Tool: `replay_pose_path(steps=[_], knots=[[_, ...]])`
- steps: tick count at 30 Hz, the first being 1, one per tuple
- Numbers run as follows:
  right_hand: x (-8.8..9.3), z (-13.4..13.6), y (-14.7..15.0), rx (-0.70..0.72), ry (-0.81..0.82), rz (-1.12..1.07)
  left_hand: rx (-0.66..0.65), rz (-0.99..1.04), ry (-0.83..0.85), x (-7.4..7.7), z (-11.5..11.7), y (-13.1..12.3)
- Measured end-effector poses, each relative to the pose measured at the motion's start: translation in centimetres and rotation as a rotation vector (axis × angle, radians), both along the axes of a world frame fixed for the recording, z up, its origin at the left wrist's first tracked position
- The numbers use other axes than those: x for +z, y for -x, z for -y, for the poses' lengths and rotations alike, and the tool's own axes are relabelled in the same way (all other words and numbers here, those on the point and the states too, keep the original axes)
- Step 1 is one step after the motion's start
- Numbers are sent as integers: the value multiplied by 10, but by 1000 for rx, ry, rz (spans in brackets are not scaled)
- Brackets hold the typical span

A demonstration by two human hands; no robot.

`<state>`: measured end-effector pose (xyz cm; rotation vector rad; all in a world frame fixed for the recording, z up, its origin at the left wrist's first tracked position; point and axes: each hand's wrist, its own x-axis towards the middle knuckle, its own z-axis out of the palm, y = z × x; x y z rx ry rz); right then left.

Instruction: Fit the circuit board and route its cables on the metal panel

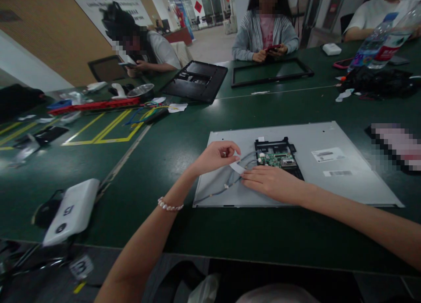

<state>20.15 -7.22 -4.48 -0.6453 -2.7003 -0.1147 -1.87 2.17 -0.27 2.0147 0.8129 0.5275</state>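
A flat grey display panel [358,180] lies face down on the table. On its back sits a black plastic bracket [297,171] with a green circuit board [274,159]. Thin grey cables [217,192] run from the board towards the panel's left corner. My left hand [219,156] is raised just above the panel, its thumb and finger pinched on the end of a short white strip [237,167], seemingly tape. My right hand [271,182] lies flat with fingers stretched over the panel and the bracket's lower edge, its fingertips at the strip's other end.
A black rear cover [197,81] and a black frame [272,81] lie farther back. A white device [72,211] stands at the left edge, a phone [394,145] at the right. Bottles [373,40] stand far right. Three people sit across the table.
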Motion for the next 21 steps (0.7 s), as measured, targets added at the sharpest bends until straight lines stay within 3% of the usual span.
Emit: replay_pose_path(steps=[5, 9, 16, 21], knots=[[-1, 1, 1, -29, -11, 25, -147, -20, 95, 7, 14, -7], [-3, 1, 1, -31, 11, 21, -263, -198, -73, 5, 17, -9], [0, 2, 2, -24, 37, 11, -197, -582, -357, 0, 9, -8], [0, 3, 3, -41, -12, 11, -187, -729, -475, 0, 10, -10]])
